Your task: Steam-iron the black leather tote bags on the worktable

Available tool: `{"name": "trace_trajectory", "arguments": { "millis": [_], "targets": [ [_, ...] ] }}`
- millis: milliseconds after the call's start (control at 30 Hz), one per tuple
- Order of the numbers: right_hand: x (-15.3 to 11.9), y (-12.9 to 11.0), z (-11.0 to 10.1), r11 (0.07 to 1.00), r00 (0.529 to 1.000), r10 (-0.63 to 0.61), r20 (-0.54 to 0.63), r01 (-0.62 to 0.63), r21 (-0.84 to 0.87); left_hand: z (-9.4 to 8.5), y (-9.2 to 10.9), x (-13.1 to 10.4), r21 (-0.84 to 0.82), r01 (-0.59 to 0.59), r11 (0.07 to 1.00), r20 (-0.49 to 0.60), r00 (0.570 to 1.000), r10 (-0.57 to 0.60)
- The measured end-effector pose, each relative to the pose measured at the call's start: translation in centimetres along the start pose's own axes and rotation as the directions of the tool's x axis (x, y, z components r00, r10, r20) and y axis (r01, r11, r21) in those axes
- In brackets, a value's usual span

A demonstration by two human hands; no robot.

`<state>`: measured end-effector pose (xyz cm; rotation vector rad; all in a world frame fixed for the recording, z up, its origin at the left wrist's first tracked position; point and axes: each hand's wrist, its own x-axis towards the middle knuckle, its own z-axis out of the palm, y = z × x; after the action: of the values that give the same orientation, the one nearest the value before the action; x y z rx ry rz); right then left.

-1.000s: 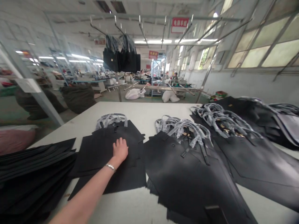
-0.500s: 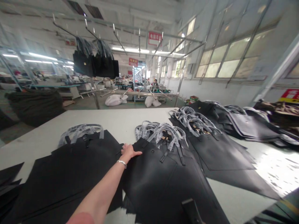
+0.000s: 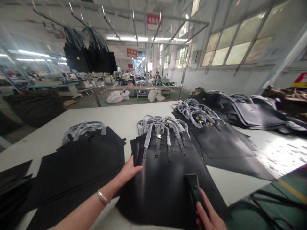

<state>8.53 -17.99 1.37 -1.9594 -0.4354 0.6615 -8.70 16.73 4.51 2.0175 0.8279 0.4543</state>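
Panel (image 3: 165,185), black and glossy, lay lower centre of frame, below plastic-wrapped handles (image 3: 158,127). Left hand (image 3: 130,171) pinched its left edge, thumb on top, fingers hidden. Right hand (image 3: 211,214), lower right, was curled around dark tool (image 3: 194,190), possibly clipper, type unclear. Second pile (image 3: 83,169) lay left, on white table (image 3: 115,115).

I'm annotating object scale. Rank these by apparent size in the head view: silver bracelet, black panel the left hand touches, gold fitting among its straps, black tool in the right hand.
1. Black panel
2. Black tool
3. Silver bracelet
4. Gold fitting
No two look alike in size.
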Motion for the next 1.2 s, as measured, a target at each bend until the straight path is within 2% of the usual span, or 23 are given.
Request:
{"name": "trace_trajectory", "arguments": {
  "millis": [67, 133, 200, 233, 300, 367, 433, 533, 700, 767, 833, 933, 1000, 1100, 1200],
  "targets": [
    [-0.2, -0.5, -1.0, 1.0, 1.0, 0.008, 0.008, -0.008, -0.015, -0.1, -0.6, -3.7, 0.065, 0.05, 0.997, -0.032, 0.998, -0.048],
    [-0.2, -1.3, -1.9, 0.998, 0.999, 0.032, 0.013, -0.031, -0.051, 0.1, -0.9, -6.9, 0.273, 0.116, 0.955, -0.158, 0.985, -0.074],
    [-0.1, -2.4, -2.7, 0.996, 0.997, 0.058, 0.058, -0.054, -0.071, 1.2, -0.6, -9.4, 0.482, 0.076, 0.873, -0.234, 0.971, 0.045],
    [-0.1, -3.1, -2.9, 0.996, 0.993, 0.065, 0.098, -0.059, -0.063, 2.0, -0.1, -10.3, 0.554, 0.003, 0.832, -0.197, 0.972, 0.128],
    [0.1, -4.6, -3.0, 0.997, 0.98, 0.069, 0.189, -0.063, -0.037, 4.0, 1.1, -11.4, 0.596, -0.209, 0.775, 0.015, 0.968, 0.25],
    [0.4, -6.3, -2.5, 0.997, 0.96, 0.071, 0.27, -0.064, -0.032, 5.9, 2.4, -11.7, 0.536, -0.389, 0.749, 0.239, 0.921, 0.307],
    [1.0, -7.9, -1.5, 0.996, 0.94, 0.09, 0.328, -0.076, -0.054, 7.3, 3.2, -11.6, 0.477, -0.476, 0.739, 0.355, 0.874, 0.333],
    [2.4, -10.3, -0.1, 0.992, 0.915, 0.119, 0.386, -0.097, -0.075, 8.2, 3.2, -11.4, 0.433, -0.509, 0.744, 0.38, 0.851, 0.362],
    [5.2, -13.8, 2.1, 0.988, 0.874, 0.15, 0.463, -0.11, -0.111, 8.2, 2.5, -11.4, 0.415, -0.506, 0.756, 0.36, 0.855, 0.374],
    [6.3, -14.8, 2.9, 0.991, 0.887, 0.12, 0.446, -0.078, -0.113, 8.2, 2.5, -11.4, 0.411, -0.504, 0.76, 0.363, 0.855, 0.371],
    [7.3, -15.5, 3.2, 0.994, 0.924, 0.078, 0.375, -0.041, -0.106, 8.2, 2.4, -11.3, 0.401, -0.5, 0.768, 0.36, 0.857, 0.37],
    [8.1, -16.0, 1.9, 0.996, 0.97, 0.03, 0.242, -0.007, -0.093, 8.3, 2.2, -11.3, 0.386, -0.492, 0.78, 0.344, 0.862, 0.373],
    [7.9, -15.9, 0.0, 0.995, 0.976, 0.064, 0.206, -0.047, -0.088, 8.4, 2.1, -11.2, 0.375, -0.49, 0.787, 0.334, 0.863, 0.378],
    [7.1, -15.0, -2.8, 0.978, 0.949, 0.199, 0.245, -0.174, -0.119, 8.5, 1.9, -11.2, 0.354, -0.491, 0.796, 0.33, 0.862, 0.385],
    [6.6, -13.7, -4.0, 0.957, 0.912, 0.284, 0.295, -0.252, -0.144, 8.4, 1.8, -11.2, 0.343, -0.494, 0.799, 0.339, 0.859, 0.385]
  ]
}}
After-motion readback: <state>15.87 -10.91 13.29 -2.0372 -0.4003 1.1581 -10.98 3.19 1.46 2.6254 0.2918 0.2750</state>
